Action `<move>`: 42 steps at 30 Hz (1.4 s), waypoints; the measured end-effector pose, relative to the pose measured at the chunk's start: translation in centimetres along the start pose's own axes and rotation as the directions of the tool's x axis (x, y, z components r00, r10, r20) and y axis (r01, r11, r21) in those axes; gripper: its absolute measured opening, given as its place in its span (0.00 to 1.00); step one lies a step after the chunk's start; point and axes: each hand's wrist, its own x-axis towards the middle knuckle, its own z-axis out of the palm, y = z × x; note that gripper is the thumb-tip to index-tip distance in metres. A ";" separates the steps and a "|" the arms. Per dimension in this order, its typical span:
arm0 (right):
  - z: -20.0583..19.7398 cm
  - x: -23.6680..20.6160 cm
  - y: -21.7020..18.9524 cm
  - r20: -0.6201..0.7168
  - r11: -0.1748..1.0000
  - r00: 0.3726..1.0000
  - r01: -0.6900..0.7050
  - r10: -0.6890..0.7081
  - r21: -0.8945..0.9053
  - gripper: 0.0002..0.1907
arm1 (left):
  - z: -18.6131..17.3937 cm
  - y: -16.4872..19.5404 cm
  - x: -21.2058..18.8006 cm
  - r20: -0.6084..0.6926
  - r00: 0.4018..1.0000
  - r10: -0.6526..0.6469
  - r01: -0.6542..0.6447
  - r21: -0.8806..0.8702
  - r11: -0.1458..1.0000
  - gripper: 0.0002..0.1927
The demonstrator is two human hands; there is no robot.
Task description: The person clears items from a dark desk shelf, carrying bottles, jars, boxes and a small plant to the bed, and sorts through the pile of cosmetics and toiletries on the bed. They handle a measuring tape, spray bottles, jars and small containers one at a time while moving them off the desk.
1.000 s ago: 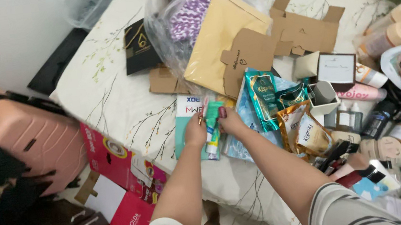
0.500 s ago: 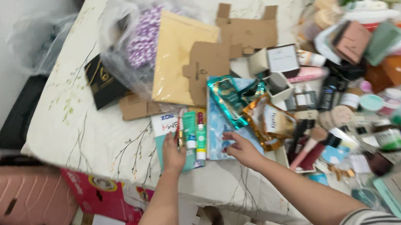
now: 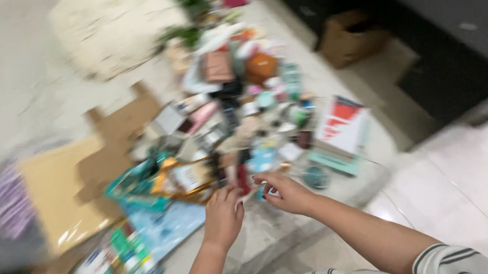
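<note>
left hand (image 3: 223,216): we reach forward, palm down, fingers curled | right hand (image 3: 285,192): beside it, fingers bent, grip blurred | forearms: both bare, stretched out, striped sleeve on right arm

Head camera, one view only — looking steeply down and forward from above the person's own arms.
It tilts clockwise, badly blurred; the bed (image 3: 41,104) fills the left and centre, the floor (image 3: 479,191) the lower right — both hands sit close, low centre.
</note>
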 end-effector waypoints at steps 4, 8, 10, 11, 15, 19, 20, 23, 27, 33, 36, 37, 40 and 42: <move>-10.3 -12.2 0.9 -0.129 0.964 0.956 -0.260 0.264 0.051 0.28 | 5.0 13.4 5.6 0.084 0.985 0.149 -0.147 -0.020 0.989 0.19; -19.9 -25.8 2.3 -0.310 0.904 0.858 -0.428 0.409 0.007 0.27 | 10.9 26.7 8.7 0.130 0.947 0.293 -0.279 -0.115 0.953 0.16; -24.0 -31.9 2.8 -0.390 0.847 0.778 -0.532 0.492 0.007 0.25 | 14.0 32.7 9.6 0.138 0.916 0.378 -0.355 -0.167 0.920 0.15; -25.9 -34.7 3.1 -0.427 0.813 0.732 -0.582 0.531 0.014 0.24 | 15.5 35.4 9.9 0.127 0.895 0.428 -0.402 -0.185 0.897 0.14; -31.3 -42.0 4.9 -0.566 0.765 0.616 -0.642 0.548 0.043 0.22 | 21.2 43.7 11.4 0.201 0.810 0.551 -0.487 -0.293 0.823 0.14; -34.7 -44.6 7.7 -0.602 0.748 0.573 -0.661 0.556 0.063 0.22 | 26.4 48.0 13.7 0.274 0.763 0.585 -0.498 -0.328 0.803 0.12; -35.5 -44.8 8.5 -0.603 0.749 0.575 -0.660 0.553 0.058 0.22 | 27.6 48.6 14.6 0.292 0.756 0.586 -0.489 -0.344 0.802 0.12; -38.9 -44.4 11.5 -0.579 0.764 0.621 -0.646 0.529 0.005 0.22 | 31.5 49.7 18.5 0.328 0.746 0.580 -0.470 -0.360 0.806 0.10; -45.1 -43.3 16.7 -0.519 0.725 0.616 -0.689 0.593 0.010 0.22 | 37.2 51.6 25.6 0.384 0.730 0.565 -0.442 -0.364 0.819 0.08; -54.2 -42.2 25.2 -0.630 0.757 0.626 -0.647 0.461 -0.090 0.21 | 44.0 55.5 36.8 0.338 0.709 0.620 -0.488 -0.400 0.776 0.08; -57.6 -42.2 28.5 -0.613 0.726 0.542 -0.684 0.575 0.077 0.24 | 46.5 57.8 41.9 0.314 0.722 0.616 -0.474 -0.425 0.772 0.08; -58.9 -42.3 29.7 -0.601 0.714 0.527 -0.691 0.601 0.109 0.24 | 47.3 58.3 43.8 0.310 0.729 0.610 -0.471 -0.419 0.776 0.08; -63.2 -42.5 33.5 -0.559 0.688 0.527 -0.717 0.640 0.111 0.26 | 49.3 59.2 48.1 0.300 0.765 0.570 -0.445 -0.393 0.805 0.08; -67.3 -41.9 36.8 -0.542 0.694 0.557 -0.716 0.629 0.070 0.26 | 50.4 59.3 51.2 0.280 0.799 0.532 -0.425 -0.363 0.830 0.08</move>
